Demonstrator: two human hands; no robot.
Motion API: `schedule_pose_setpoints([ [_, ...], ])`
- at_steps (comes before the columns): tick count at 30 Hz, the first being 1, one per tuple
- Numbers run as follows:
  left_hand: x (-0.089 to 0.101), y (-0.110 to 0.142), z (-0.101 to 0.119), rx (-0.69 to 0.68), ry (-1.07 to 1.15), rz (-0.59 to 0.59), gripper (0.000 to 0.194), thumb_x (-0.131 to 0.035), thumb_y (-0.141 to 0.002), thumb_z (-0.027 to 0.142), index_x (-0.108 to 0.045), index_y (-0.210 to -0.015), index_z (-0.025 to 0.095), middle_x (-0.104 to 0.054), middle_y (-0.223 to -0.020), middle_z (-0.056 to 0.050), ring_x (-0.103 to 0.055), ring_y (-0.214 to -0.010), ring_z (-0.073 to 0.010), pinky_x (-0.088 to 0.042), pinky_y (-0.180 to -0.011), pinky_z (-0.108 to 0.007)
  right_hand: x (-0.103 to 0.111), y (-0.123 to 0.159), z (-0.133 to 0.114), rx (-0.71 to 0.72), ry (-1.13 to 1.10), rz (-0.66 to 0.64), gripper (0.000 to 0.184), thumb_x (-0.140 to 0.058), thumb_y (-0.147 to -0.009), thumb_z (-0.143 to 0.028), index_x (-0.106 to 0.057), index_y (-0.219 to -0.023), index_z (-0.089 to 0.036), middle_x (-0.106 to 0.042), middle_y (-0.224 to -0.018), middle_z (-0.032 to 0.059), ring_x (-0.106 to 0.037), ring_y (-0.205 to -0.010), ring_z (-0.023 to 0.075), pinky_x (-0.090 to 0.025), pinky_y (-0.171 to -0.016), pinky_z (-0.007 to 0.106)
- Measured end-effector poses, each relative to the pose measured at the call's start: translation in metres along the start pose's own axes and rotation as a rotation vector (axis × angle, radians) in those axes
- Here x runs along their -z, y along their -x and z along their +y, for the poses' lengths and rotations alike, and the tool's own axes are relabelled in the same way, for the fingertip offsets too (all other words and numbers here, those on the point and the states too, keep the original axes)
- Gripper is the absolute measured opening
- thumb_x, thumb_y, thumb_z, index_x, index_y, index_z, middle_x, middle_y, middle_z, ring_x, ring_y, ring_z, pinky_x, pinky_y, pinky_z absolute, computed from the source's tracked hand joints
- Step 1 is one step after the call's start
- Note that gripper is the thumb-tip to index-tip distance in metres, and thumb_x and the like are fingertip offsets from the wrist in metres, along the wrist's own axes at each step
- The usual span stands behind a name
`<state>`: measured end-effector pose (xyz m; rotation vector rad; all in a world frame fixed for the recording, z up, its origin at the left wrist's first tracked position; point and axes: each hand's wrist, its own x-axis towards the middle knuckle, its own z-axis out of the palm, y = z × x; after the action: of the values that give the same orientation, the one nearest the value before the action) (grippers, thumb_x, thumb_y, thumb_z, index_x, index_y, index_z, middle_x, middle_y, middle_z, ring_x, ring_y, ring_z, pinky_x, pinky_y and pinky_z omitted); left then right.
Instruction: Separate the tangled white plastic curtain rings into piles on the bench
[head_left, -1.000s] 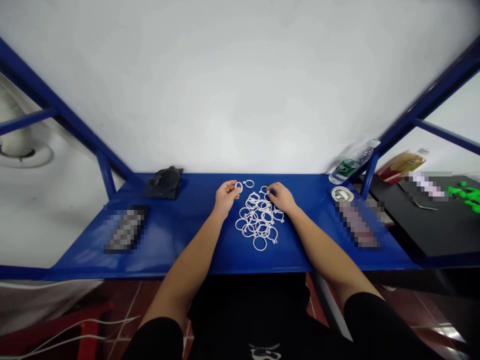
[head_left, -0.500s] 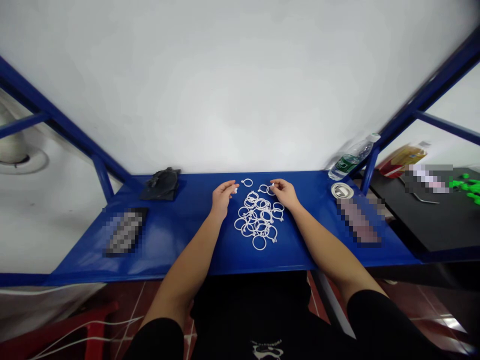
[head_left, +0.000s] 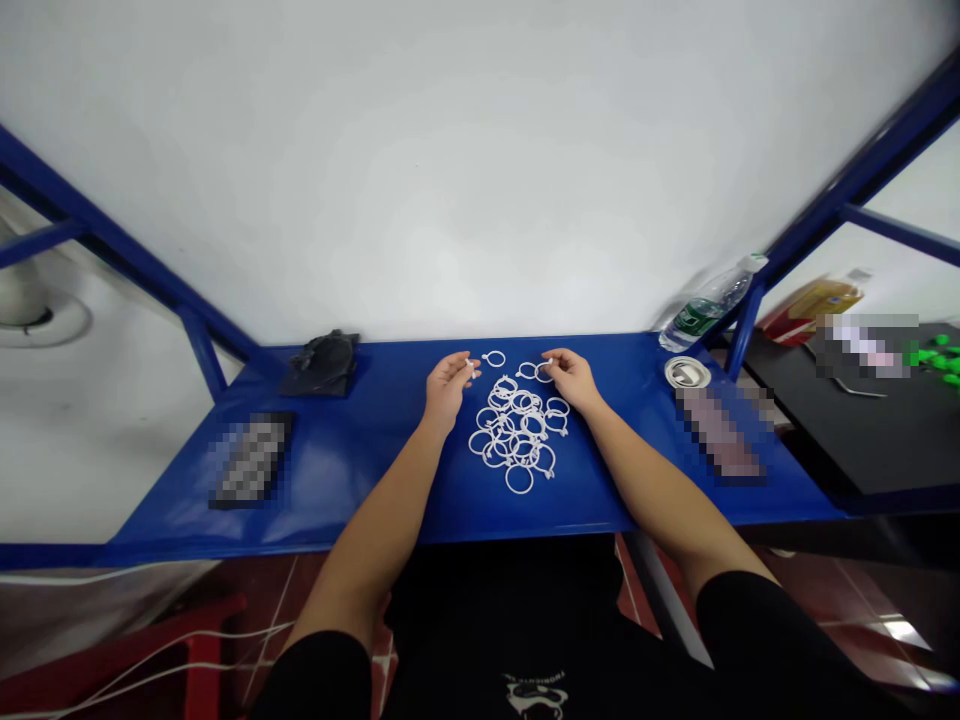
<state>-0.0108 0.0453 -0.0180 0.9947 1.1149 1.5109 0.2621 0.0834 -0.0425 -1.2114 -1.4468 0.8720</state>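
Observation:
My left hand (head_left: 448, 385) is at the left of a loose pile of white plastic curtain rings (head_left: 517, 404), its thumb and fingertips pinched on a small white piece (head_left: 472, 371) whose exact shape I cannot make out. Across the pile, my right hand (head_left: 574, 380) pinches a white curtain ring (head_left: 543, 382) by its small tab near the table. Another ring (head_left: 527, 364) lies just left of that one. Between the hands, farther back, a single ring (head_left: 496, 353) lies flat. Several rings in the pile overlap one another.
A black plastic bag (head_left: 322, 365) lies at the back left of the blue table (head_left: 360, 490). At the back right, a water bottle (head_left: 701, 312) leans beside a white tape roll (head_left: 687, 373). Blurred items lie at both sides. Blue frame bars (head_left: 740, 335) rise at the sides.
The view has shifted slightly. In my left fingertips the small white piece has turned and shows more. My right fingers have shifted a little on the ring. The pile looks the same.

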Motion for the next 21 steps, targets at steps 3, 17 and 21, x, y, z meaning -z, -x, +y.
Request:
schedule_pose_setpoints([
  [3,0.0003,-0.0001,0.0007,-0.023,-0.042,0.021,0.039,-0.078,-0.077,0.042,-0.075,-0.107,0.019,-0.081,-0.098,-0.008,-0.076,-0.084,-0.0179,-0.053,-0.07,-0.026,0.0004,0.0007,-0.0019,-0.026,-0.001,0.006,0.037,-0.068,-0.077,-0.045,-0.073,-0.104,-0.021,-0.069,-0.076,0.0,-0.065,-0.071,0.0191,-0.054,-0.071,0.033],
  [17,0.0001,-0.0001,0.0022,0.009,-0.04,0.032,0.022,-0.068,-0.069,0.034,-0.076,-0.083,0.018,-0.075,-0.076,-0.005,-0.066,-0.07,-0.0164,-0.053,-0.071,-0.03,0.0008,0.0023,-0.0087,-0.018,-0.029,0.043,0.039,-0.075,-0.079,-0.049,-0.076,-0.104,-0.02,-0.069,-0.073,-0.001,-0.055,-0.055,0.0126,-0.049,-0.057,0.028],
  [21,0.001,-0.001,0.0014,0.01,-0.053,0.059,0.016,-0.064,-0.065,0.028,-0.073,-0.072,0.019,-0.072,-0.068,-0.003,-0.064,-0.067,-0.0159,-0.051,-0.068,-0.029,0.0016,0.0012,-0.0083,-0.088,-0.082,0.055,0.038,-0.07,-0.081,-0.049,-0.077,-0.105,-0.02,-0.079,-0.088,0.005,-0.051,-0.049,0.011,-0.046,-0.05,0.028],
])
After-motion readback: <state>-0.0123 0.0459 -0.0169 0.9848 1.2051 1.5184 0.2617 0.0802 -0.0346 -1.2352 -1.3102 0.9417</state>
